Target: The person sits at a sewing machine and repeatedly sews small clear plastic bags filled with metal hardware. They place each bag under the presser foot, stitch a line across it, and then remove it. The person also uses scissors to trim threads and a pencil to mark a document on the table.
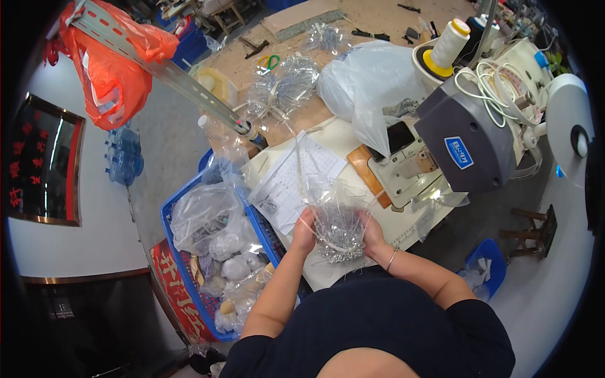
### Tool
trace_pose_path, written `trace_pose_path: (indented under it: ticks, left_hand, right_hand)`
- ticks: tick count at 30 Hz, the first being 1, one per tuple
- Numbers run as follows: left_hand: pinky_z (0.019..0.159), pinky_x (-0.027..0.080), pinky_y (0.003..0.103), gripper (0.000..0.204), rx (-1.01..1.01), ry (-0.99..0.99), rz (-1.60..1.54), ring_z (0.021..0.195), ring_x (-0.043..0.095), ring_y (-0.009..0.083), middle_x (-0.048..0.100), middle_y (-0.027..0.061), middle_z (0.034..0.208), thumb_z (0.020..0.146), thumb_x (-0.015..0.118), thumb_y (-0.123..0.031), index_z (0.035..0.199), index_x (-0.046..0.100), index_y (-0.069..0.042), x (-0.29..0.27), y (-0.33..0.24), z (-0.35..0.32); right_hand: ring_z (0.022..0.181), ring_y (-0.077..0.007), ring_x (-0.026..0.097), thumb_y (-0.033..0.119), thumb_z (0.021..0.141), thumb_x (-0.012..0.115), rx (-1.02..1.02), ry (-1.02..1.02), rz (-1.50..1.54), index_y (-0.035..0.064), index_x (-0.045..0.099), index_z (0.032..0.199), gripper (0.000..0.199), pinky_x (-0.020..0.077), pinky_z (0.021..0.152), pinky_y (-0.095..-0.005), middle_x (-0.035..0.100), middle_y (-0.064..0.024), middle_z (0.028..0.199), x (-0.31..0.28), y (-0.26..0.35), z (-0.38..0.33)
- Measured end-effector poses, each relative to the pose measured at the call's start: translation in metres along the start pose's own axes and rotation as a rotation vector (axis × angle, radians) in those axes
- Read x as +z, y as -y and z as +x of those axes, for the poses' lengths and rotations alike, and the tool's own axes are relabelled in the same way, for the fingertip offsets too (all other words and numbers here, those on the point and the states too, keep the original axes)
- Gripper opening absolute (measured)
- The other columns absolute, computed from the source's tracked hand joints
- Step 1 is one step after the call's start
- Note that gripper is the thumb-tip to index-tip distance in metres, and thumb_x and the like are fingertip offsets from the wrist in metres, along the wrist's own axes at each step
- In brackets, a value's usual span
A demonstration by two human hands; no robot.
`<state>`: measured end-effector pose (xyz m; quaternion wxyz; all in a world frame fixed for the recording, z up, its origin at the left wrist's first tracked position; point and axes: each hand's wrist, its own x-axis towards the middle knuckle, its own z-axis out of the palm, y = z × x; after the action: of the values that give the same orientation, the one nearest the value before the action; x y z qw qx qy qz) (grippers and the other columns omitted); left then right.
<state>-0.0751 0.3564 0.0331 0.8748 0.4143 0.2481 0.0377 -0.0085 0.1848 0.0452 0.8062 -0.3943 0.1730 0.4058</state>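
Between my two hands is a see-through plastic bag [339,222] full of small silvery pieces, too fine to make out singly. My left hand [304,232] grips its left side, and my right hand [373,234], with a bracelet at the wrist, grips the right side. The fingers of both are curled round the bag and partly hidden behind it. Beneath and beyond the bag, printed sheets of paper [295,179] lie on the pale work table [403,228]. A pale strip [298,165] runs over the papers toward the bag.
To the right stands a grey sewing machine head [465,135] with a white thread cone [451,43] behind. A blue crate [208,310] of bagged goods is at the left. Farther off lie a bundle of bagged pieces [287,85] and a white plastic bag [372,85]. A metal post [183,82] slants across upper left.
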Motion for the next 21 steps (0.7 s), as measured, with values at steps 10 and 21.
trace_pose_path:
  ticks: [10,21]
  left_hand:
    - [0.112,0.007,0.051,0.012,0.367,0.741,1.157,0.130,0.039,0.0228,0.057,0.0053,0.125,0.089,0.049,-0.013,0.092,0.059,-0.008,0.035,-0.105,0.014]
    - [0.112,0.003,0.051,0.019,0.352,0.625,1.243,0.128,0.042,0.0221,0.058,0.0008,0.123,0.094,0.042,-0.011,0.106,0.057,-0.009,0.019,-0.019,-0.040]
  right_hand:
    - [0.127,-0.0209,0.041,0.026,0.097,0.046,-0.291,0.633,-0.909,0.0042,0.057,0.122,0.036,0.0337,0.103,-0.0310,0.049,-0.0126,0.133,0.004,0.101,0.042]
    - [0.088,-0.0248,0.053,0.012,0.087,0.055,-0.692,0.303,-1.332,0.0082,0.069,0.101,0.020,0.0426,0.075,-0.0349,0.058,-0.0084,0.085,-0.001,0.060,-0.018]
